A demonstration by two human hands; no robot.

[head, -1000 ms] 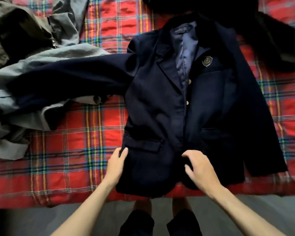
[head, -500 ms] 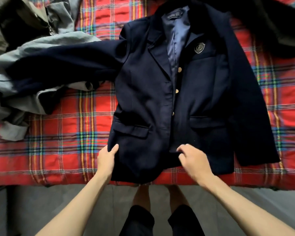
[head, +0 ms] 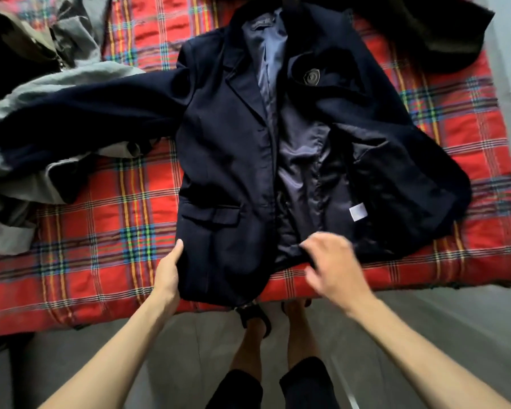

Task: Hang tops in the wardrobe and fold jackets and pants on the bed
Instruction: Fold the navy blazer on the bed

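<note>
A navy jacket (head: pixel 227 149) with a chest badge lies face up on the red plaid bed (head: pixel 101 231), collar away from me. Its right front panel is turned back, showing the shiny lining and a white label (head: pixel 358 212). The left sleeve stretches out over a grey garment (head: pixel 80 81). My left hand (head: pixel 168 270) grips the jacket's left edge near the hem, thumb on top. My right hand (head: pixel 332 262), blurred by motion, pinches the hem at the bottom of the opened front.
A heap of grey and olive clothes (head: pixel 21 45) covers the bed's left side. A dark garment (head: pixel 434 28) lies at the back right. The bed's near edge meets grey floor (head: pixel 425 320) where my feet stand.
The jacket's right front panel has been flipped open to the right, exposing the lining and label. My right hand moved slightly right along the hem. My left hand kept its hold.
</note>
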